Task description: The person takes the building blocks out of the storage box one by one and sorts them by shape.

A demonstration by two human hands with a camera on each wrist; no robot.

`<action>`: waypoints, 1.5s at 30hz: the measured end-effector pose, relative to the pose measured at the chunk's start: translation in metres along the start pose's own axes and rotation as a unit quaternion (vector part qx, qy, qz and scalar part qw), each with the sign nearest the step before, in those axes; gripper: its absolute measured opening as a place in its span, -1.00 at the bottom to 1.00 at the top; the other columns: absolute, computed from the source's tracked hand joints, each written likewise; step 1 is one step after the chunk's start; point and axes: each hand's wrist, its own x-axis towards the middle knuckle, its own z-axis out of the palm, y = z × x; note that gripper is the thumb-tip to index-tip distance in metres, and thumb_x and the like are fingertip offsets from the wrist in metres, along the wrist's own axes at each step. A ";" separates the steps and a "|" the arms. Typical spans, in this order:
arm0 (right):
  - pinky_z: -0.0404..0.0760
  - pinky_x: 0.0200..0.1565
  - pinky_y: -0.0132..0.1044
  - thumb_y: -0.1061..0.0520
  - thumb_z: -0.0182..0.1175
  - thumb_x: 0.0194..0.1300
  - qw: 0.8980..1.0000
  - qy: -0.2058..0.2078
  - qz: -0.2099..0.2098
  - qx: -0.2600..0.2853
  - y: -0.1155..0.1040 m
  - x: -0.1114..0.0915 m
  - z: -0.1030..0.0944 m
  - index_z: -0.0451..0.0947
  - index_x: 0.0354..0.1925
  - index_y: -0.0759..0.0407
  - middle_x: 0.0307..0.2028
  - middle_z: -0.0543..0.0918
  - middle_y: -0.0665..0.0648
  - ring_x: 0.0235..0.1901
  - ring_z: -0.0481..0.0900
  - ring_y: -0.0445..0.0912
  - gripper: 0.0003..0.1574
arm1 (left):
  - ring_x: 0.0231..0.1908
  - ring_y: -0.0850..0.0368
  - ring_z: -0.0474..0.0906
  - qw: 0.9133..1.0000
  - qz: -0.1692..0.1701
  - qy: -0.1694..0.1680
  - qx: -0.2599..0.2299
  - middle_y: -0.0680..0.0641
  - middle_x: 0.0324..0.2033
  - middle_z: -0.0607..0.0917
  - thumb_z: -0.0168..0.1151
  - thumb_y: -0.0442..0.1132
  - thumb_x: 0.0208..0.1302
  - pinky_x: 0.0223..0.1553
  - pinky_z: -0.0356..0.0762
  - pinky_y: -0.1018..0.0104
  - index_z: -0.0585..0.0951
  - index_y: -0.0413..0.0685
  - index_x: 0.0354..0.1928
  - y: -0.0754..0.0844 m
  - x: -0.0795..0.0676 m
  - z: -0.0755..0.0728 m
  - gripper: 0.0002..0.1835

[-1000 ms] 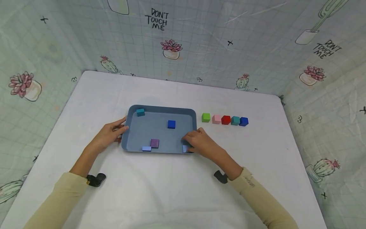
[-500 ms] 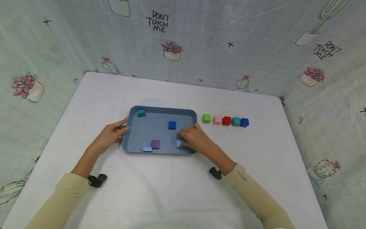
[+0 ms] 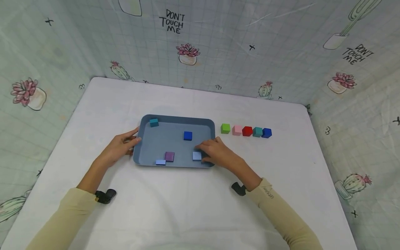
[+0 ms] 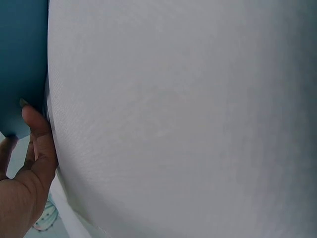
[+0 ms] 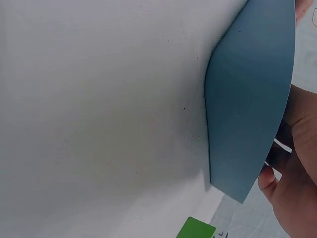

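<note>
In the head view, a shallow blue-grey tray [image 3: 178,120] lies on the white table. My left hand [image 3: 115,149] rests at its left side, thumb at the rim and other fingers along the outer wall. A light blue block [image 3: 197,156] sits inside near the tray's right front corner. My right hand [image 3: 220,152] reaches over the right wall, its fingers spread apart around that block. Also in the tray are a purple block [image 3: 169,156], another light blue block [image 3: 160,162], a blue block [image 3: 188,135] and a teal block [image 3: 154,122]. The right wrist view hides the right fingertips behind the tray wall.
Right of the tray stands a row of cubes: green [image 3: 225,128], pink [image 3: 237,130], red [image 3: 247,131], teal [image 3: 257,132] and dark blue [image 3: 267,133]. A printed cloth [image 3: 218,62] surrounds the table on the back and sides.
The light blue block has moved left and slightly back from the right front corner with my right hand. Since then the right fingers have spread off it. My left hand stays put.
</note>
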 end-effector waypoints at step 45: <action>0.54 -0.09 -0.39 0.09 0.30 0.23 0.994 -0.045 0.030 0.093 -0.002 0.002 0.002 0.50 0.07 0.19 -0.14 0.59 0.08 -0.21 0.56 -0.16 -0.54 | 0.01 -0.25 0.46 1.000 0.006 0.005 0.001 -0.38 0.24 0.29 0.05 -0.05 0.41 -0.26 0.58 0.26 0.06 0.10 0.46 -0.002 0.001 0.002 -0.33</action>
